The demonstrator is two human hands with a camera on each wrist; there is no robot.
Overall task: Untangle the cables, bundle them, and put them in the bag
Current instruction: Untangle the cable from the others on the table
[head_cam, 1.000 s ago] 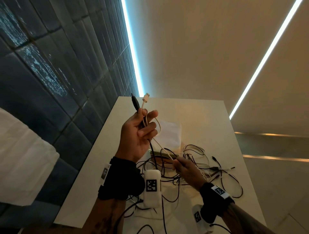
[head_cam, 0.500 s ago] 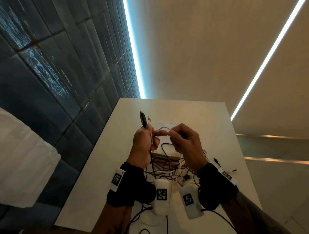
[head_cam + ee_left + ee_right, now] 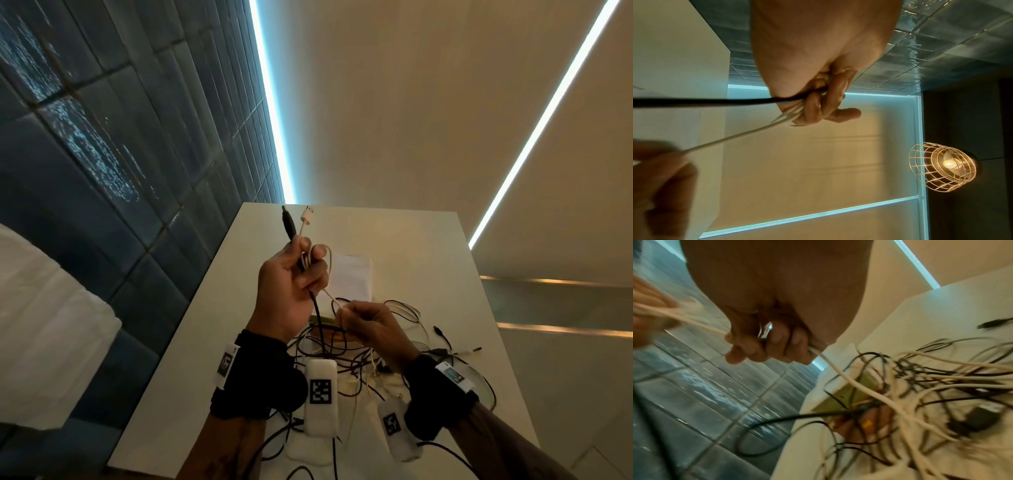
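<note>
Left hand (image 3: pixel 291 291) grips black cable (image 3: pixel 317 308) and white cable (image 3: pixel 329 294), plugs upward; right hand (image 3: pixel 370 329) pinches the white cable above tangled cables (image 3: pixel 394 353) on counter (image 3: pixel 428 257).

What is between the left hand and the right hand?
A short stretch of white cable runs from left hand to right hand; the head view shows it.

The left hand (image 3: pixel 291 291) is raised above the worktop (image 3: pixel 205 342). The right hand (image 3: pixel 370 329) is lower, just right of it. The cable tangle (image 3: pixel 376 356) lies under both hands. The bag (image 3: pixel 352 277) lies behind them.
</note>
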